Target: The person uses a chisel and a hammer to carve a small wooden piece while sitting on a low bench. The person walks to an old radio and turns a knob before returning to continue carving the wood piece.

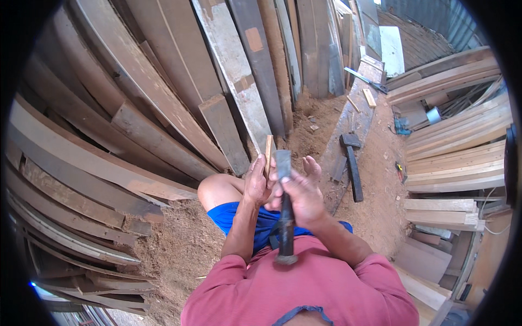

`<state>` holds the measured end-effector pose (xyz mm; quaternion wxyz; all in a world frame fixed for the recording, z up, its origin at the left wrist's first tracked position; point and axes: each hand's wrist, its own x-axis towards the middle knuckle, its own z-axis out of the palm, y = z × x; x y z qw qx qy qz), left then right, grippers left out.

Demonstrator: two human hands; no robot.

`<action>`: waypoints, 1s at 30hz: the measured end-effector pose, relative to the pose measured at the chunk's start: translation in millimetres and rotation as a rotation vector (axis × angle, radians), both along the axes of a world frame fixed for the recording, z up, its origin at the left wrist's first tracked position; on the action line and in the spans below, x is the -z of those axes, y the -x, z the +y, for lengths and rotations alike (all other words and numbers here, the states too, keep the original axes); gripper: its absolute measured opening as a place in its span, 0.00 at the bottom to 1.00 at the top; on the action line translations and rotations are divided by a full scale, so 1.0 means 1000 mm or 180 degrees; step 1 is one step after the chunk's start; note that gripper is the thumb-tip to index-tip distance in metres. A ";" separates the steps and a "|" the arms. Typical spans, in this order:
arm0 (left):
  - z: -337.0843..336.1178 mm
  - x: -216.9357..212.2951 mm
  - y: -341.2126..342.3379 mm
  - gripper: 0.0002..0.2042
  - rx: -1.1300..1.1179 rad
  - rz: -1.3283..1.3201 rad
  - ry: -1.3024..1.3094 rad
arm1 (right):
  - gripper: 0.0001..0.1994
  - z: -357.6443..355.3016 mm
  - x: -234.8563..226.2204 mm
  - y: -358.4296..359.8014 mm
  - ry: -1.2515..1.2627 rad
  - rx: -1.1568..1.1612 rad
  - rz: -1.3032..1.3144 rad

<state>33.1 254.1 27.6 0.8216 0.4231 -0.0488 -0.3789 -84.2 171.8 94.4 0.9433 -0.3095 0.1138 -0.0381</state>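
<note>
My left hand [255, 182] is closed around a small strip of light wood [268, 149], which stands nearly upright above my lap. Close beside it, my right hand [304, 198] grips a chisel [285, 217]. The chisel's wide grey metal blade points up and away from me, and its dark handle with a worn butt end points toward my chest. Some fingers of the right hand are raised off the tool. Where the two hands come nearest, the chisel partly hides the left fingers, so I cannot tell if they touch.
A black mallet [353, 168] lies to the right across a worn plank [338, 138]. Farther along sit a handsaw [367, 80] and small wood offcuts [370, 98]. Upright boards [174, 60] line the left and far sides; stacked lumber [457, 163] fills the right. Sawdust [174, 244] covers the ground.
</note>
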 end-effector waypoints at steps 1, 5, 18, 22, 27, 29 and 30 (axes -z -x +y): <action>-0.001 -0.001 0.001 0.19 -0.0049 -0.0058 -0.0149 | 0.10 0.009 0.003 0.000 0.0017 -0.0074 0.0067; 0.006 0.015 -0.008 0.19 0.0084 -0.0458 -0.0428 | 0.09 0.026 0.013 0.002 -0.0182 -0.0346 0.0388; 0.015 0.001 0.007 0.19 -0.0099 -0.1467 -0.1085 | 0.07 0.020 0.009 -0.001 0.0019 -0.0432 0.0619; 0.017 -0.015 0.021 0.19 -0.0054 -0.0986 -0.0903 | 0.07 0.018 0.005 0.003 0.0343 -0.0359 0.0517; 0.038 0.027 0.068 0.14 0.0589 -0.3750 -0.2141 | 0.07 -0.013 0.009 0.036 0.1372 0.0110 0.0228; 0.075 0.062 0.102 0.14 0.0908 -0.2746 -0.1625 | 0.07 -0.025 -0.034 0.034 0.1482 0.0441 -0.0219; 0.085 0.053 0.087 0.15 0.0749 -0.1893 -0.1857 | 0.06 -0.024 -0.040 0.033 0.1232 0.0456 -0.0120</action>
